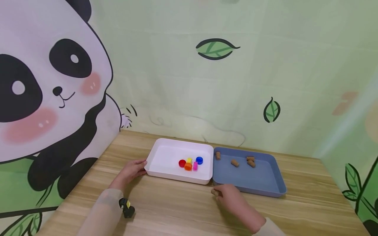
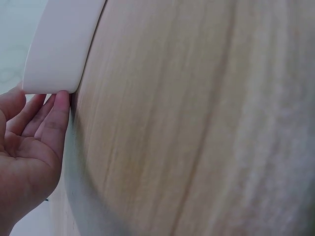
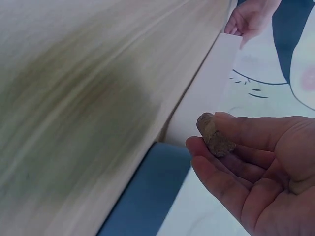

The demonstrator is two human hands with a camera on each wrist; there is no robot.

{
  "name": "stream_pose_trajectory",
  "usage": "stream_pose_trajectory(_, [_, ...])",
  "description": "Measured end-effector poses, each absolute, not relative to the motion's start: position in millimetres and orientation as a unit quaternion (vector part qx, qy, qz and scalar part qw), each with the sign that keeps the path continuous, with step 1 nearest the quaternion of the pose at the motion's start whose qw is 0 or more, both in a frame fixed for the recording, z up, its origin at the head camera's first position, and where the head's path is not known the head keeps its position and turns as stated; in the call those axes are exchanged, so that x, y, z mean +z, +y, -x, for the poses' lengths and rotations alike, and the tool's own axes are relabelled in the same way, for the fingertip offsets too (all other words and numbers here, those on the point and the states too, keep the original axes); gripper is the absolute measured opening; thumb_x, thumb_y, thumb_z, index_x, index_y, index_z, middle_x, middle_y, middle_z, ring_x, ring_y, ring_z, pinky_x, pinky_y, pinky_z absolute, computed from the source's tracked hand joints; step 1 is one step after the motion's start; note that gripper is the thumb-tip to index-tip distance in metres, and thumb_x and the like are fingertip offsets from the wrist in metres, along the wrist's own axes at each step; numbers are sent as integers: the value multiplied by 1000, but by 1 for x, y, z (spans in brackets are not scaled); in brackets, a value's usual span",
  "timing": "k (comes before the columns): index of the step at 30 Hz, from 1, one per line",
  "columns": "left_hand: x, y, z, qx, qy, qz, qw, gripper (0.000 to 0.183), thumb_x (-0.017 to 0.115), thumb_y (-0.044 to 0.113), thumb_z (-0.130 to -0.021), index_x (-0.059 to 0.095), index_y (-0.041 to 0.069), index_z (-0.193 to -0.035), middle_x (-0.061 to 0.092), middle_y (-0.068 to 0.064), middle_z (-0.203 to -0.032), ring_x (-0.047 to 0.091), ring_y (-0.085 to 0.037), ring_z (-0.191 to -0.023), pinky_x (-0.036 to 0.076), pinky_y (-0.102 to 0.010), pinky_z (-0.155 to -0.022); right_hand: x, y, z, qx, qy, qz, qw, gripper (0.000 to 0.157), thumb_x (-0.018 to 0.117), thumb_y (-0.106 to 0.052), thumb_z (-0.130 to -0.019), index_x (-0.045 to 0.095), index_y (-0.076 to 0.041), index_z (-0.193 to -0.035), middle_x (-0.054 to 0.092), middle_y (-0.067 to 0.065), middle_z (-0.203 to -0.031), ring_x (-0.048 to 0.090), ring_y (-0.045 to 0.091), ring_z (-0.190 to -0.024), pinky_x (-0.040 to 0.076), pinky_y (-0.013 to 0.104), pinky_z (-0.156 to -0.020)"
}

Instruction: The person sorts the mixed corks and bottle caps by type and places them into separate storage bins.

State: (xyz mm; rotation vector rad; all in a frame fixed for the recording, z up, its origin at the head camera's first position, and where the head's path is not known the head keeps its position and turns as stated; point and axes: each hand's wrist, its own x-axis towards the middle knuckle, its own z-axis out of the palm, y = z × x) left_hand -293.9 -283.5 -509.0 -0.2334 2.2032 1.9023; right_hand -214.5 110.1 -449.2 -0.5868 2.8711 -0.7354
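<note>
My left hand [image 1: 132, 171] touches the left end of a white tray [image 1: 174, 176]. Its fingertips lie against the end wall, with the thumb near the rim, as the left wrist view shows. My right hand [image 1: 231, 199] pinches a brown cork [image 3: 215, 135] between thumb and fingers, just in front of where the two trays meet. Several more corks [image 1: 235, 163] lie in the blue-grey tray [image 1: 260, 190]. Inside the white tray are a red cap [image 1: 182, 163], an orange cap [image 1: 188, 167], a blue cap [image 1: 199, 160], and small yellow [image 1: 189, 160] and pink [image 1: 195, 166] pieces.
Both trays stand side by side on a wooden table [image 1: 171, 209], near its back edge. Behind them rises a pale green wall covering [image 1: 165, 82] with a painted panda and leaves. A small black device [image 1: 127, 208] is on my left wrist.
</note>
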Motion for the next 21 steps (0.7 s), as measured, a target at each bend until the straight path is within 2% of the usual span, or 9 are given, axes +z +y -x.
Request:
stream_pose_trajectory(10, [-509, -282, 294, 650, 749, 73, 107, 52, 45, 12, -109, 33, -20, -149, 35, -41, -155, 64, -17, -113, 61, -30, -100, -430, 115, 206, -232, 948, 204, 81, 28, 75, 4, -85, 76, 2, -114, 78, 15, -106, 71, 30, -93, 62, 43, -79])
stream_pose_trajectory(16, [-510, -282, 294, 644, 753, 74, 112, 51, 45, 12, -110, 34, -19, -149, 35, -40, -155, 63, -20, -116, 60, -33, -103, -412, 122, 202, -228, 938, 233, 115, 34, 76, 0, -87, 73, 1, -122, 78, 12, -104, 69, 23, -86, 57, 30, -68])
stream_pose_trajectory(21, [-509, -283, 296, 631, 762, 91, 114, 51, 47, 15, -110, 37, -15, -150, 36, -38, -156, 62, -24, -120, 57, -35, -107, -393, 129, 200, -224, 932, 249, 139, 35, 74, -2, -90, 71, 1, -125, 77, 9, -103, 65, 16, -84, 54, 28, -66])
